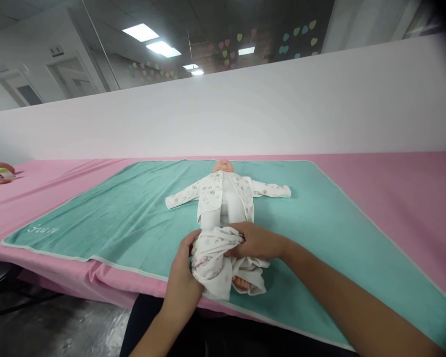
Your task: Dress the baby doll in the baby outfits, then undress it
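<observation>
A baby doll (226, 196) lies on its back, head away from me, on a teal blanket (134, 213). It wears a white printed baby jacket (210, 191) that hangs apart at the front, sleeves spread to both sides. White printed baby pants (211, 258) are bunched around its lower legs, and one foot (241, 283) shows at the right leg opening. My left hand (186, 272) is closed on the pants at the left leg. From the right, my right hand (250, 240) grips the gathered waist between the legs; its fingertips are partly hidden in the cloth.
A pink cloth (386, 193) covers the table under the blanket. Another doll (0, 171) lies at the far left edge. A white wall (245, 114) with a mirror above stands behind the table. A dark chair (0, 275) is at the lower left.
</observation>
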`<state>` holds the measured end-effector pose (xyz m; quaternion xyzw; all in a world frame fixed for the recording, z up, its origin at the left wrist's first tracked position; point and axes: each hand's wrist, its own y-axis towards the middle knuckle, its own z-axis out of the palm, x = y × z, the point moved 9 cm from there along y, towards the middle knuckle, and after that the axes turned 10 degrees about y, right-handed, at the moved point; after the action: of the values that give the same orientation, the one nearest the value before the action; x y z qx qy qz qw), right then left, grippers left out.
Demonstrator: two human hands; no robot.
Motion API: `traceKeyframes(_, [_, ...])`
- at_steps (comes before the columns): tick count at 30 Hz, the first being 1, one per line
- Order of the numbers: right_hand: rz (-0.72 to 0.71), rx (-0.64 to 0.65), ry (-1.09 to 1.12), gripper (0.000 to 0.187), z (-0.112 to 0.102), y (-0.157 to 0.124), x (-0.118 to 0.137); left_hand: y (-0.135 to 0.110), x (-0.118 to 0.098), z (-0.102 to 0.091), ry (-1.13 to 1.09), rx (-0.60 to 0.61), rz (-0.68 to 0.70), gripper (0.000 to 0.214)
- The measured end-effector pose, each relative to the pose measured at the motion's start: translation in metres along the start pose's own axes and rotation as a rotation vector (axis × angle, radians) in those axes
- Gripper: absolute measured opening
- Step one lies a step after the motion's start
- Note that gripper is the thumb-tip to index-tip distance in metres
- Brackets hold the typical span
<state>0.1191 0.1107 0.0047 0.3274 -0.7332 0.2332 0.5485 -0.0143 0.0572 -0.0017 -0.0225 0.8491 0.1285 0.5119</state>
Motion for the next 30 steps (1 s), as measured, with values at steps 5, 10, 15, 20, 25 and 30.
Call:
traceKeyframes(5, [-0.001, -0.134, -0.001, 0.029, -0.007, 0.005, -0.006, 0.002, -0.007, 0.001, -0.015, 0.102, 0.009, 0.057])
traceKeyframes(10, [-0.018, -0.388, -0.081, 0.012, -0.025, 0.01, -0.009, -0.009, 0.003, 0.009, -0.247, 0.317, -0.179, 0.074])
traceKeyframes(15, [-0.05, -0.422, -0.21, 0.017, -0.02, 0.013, -0.005, -0.003, 0.017, 0.009, -0.506, 0.363, -0.287, 0.061])
traceKeyframes(20, [-0.042, -0.399, -0.216, 0.018, -0.015, 0.013, -0.006, 0.02, 0.03, 0.008, -0.416, 0.414, -0.205, 0.039])
traceKeyframes(25, [-0.047, -0.387, -0.264, 0.016, -0.012, 0.014, -0.002, 0.061, 0.038, -0.007, -0.087, 0.381, -0.057, 0.021])
traceKeyframes(30, [-0.029, -0.224, -0.096, 0.038, -0.007, 0.014, -0.003, 0.103, 0.031, -0.004, 0.13, 0.155, 0.102, 0.013])
